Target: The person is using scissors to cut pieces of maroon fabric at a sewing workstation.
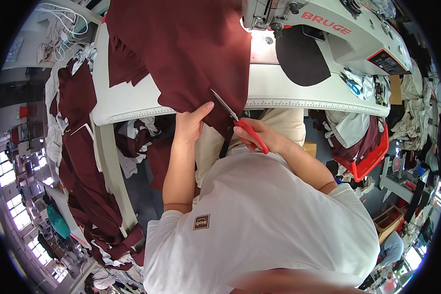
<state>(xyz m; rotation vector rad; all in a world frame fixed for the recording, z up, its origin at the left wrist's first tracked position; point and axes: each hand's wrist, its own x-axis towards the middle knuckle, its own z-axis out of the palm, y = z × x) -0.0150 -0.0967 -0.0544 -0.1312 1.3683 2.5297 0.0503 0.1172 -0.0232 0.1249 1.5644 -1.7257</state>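
A large piece of maroon fabric (198, 47) lies over the white sewing table (132, 101) and hangs past its front edge. My left hand (191, 123) pinches the fabric's near edge, thumb on top and fingers hidden beneath. In my right hand (257, 134) are scissors (253, 135) with red handles. Their blades look closed or nearly so, pointing up and left across the cloth; whether they touch it I cannot tell. A narrow black strip (226, 143) hangs below the fabric's corner, by my lap.
A sewing machine (327, 25) stands at the upper right, a dark fabric piece (301, 58) under its arm. A ruler strip (308, 104) runs along the table's front edge. Maroon cloth (81, 165) is heaped at left. A red crate (371, 158) of fabric stands at right.
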